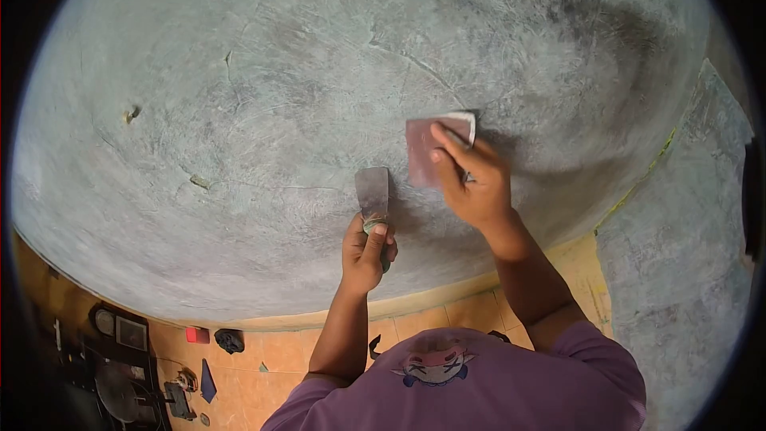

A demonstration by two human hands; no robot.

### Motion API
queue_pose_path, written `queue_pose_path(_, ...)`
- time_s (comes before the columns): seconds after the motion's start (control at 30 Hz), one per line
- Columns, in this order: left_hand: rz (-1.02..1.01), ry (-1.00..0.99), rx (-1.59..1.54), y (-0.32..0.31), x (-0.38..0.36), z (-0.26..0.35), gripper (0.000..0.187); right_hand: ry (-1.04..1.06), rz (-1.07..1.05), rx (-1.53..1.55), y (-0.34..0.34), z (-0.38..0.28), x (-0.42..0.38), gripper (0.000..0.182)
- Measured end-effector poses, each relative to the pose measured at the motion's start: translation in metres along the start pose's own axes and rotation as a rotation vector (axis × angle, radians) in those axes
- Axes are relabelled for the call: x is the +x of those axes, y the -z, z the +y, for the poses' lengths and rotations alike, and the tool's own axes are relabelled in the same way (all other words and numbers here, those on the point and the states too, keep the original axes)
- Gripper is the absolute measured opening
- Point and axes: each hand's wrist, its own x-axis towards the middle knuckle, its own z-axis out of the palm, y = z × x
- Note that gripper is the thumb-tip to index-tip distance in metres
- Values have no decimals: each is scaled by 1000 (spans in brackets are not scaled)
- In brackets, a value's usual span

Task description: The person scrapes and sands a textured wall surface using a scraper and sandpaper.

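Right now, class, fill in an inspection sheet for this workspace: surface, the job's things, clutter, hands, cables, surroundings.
Surface: grey-green wall, scuffed, with fine cracks and small chips.
Job's things: sandpaper sheet flat against the wall; putty knife, blade up, touching the wall.
Clutter: tools and a red box on the orange tiled floor.
Hands: right hand presses the sandpaper; left hand has a shut grip on the knife handle.
Cables: nothing seen.
Surroundings: side wall meets at a corner, right.
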Motion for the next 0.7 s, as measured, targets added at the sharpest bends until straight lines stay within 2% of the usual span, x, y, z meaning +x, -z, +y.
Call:
queue_pose_path(0.13, -3, -5, 12, 1, -1, 4, 15, 79, -17, 28, -4, 14, -26, 29)
queue_pose_path(0.27, 9, 32, -4, 0, -2, 3, 15, 5, 6, 5, 9, 14, -10, 28)
queue_pose_path(0.33, 2, 6, -14, 0, -1, 1, 15, 89, 107, 32, 6, 8, 9, 29)
queue_pose_path(0.47, 7, 17, -17, 0, -2, 2, 15, 30, -14, -15, 3, 5, -2, 29)
queue_pose_path(0.53, -2, 9, 33, 0, -2, 5, 15, 89, 0, -8, 0, 13, -18, 29)
queue_pose_path(0.6, 1, 10, 23, 2, -1, 6, 15, -11, -29, 76, 3, 14, -25, 29)
queue_pose_path(0.7, -5, 14, 11, 1, -2, 3, 15, 62, 29, 44, 6, 9, -2, 29)
